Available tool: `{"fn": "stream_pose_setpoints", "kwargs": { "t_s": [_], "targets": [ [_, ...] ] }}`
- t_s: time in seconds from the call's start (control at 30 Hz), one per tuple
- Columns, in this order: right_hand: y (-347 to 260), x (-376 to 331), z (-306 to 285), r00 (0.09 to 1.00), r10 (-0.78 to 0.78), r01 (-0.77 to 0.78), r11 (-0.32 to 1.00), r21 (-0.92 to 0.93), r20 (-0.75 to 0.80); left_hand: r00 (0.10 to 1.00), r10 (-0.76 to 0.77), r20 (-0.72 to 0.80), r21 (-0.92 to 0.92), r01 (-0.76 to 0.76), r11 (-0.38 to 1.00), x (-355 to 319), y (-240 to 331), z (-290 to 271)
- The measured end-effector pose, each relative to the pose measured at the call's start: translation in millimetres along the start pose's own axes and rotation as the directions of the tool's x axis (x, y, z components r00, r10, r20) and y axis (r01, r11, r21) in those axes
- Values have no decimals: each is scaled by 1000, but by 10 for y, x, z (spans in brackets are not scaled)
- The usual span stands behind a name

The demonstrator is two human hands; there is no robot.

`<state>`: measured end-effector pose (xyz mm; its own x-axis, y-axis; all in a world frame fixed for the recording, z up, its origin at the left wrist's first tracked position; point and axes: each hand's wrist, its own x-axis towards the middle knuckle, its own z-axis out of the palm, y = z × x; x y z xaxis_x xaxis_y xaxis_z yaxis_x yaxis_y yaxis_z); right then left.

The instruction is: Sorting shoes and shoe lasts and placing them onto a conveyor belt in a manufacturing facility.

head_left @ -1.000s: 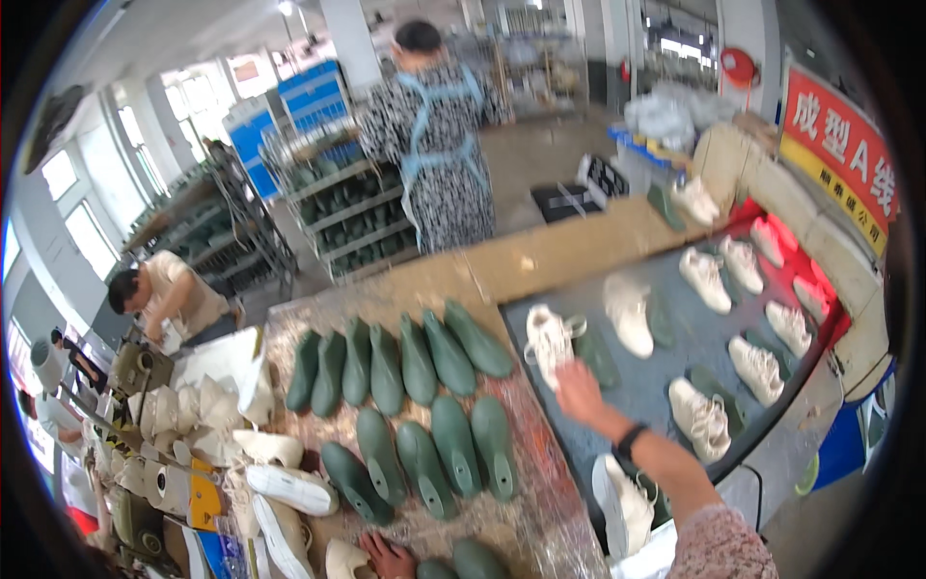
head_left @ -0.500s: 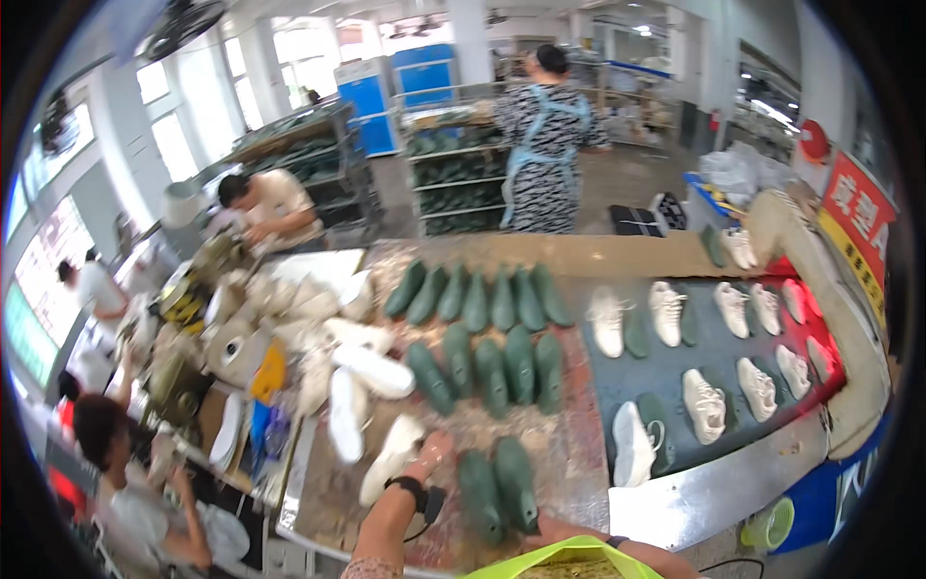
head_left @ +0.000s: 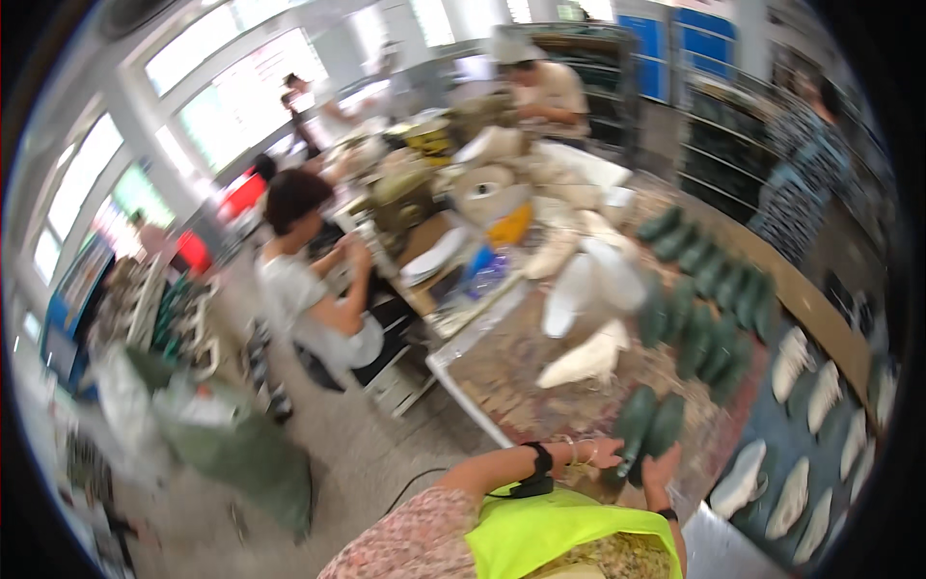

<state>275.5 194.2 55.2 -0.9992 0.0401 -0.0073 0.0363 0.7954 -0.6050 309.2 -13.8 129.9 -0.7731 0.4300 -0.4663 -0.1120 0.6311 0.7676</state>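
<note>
Two dark green shoe lasts lie side by side at the near edge of the worktable. My left hand grips the heel end of the left last, its fingers partly blurred. Against the heel of the right last, my right hand closes from the other side. Just beyond my left hand a cream shoe upper lies on its side. White soled shoes are piled past it. Rows of more green lasts stand further right.
Cream shoes with green lasts line a dark conveyor at the right. Across the table's left corner a seated person works beside a cluttered bench. Large green sacks stand on the floor at left. Other people work by racks behind.
My view has swung to the left, shifting the table rightward. My left hand has gone from beside the cream upper to the two near lasts; my right hand stays at their heel ends.
</note>
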Motion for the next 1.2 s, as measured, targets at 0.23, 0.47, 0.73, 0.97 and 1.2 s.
{"fn": "stream_pose_setpoints", "kwargs": {
  "t_s": [0.23, 0.47, 0.73, 0.97, 1.2],
  "targets": [
    [-624, -209, -26, 995, 95, -93, 993, 70, -29, 955, 16, -296, 450, 125, 884, -542, -597, -303],
    [-120, 61, 30, 987, 151, -144, 981, 129, -47, 912, -56, -405, 524, 282, 804, -632, -412, -1505],
    [-26, 33, 118, 988, 106, -83, 979, 187, -114, 886, 42, -462, 571, 261, 778, -341, -715, -1021],
    [-60, 170, 5, 969, 246, -245, 957, 157, 13, 882, 138, -451, 600, 185, 779, -415, -970, -974],
    [199, 288, 140, 956, 290, -291, 956, -41, -41, 876, 125, -466, 603, 211, 770, -474, -925, -959]
  ]
}}
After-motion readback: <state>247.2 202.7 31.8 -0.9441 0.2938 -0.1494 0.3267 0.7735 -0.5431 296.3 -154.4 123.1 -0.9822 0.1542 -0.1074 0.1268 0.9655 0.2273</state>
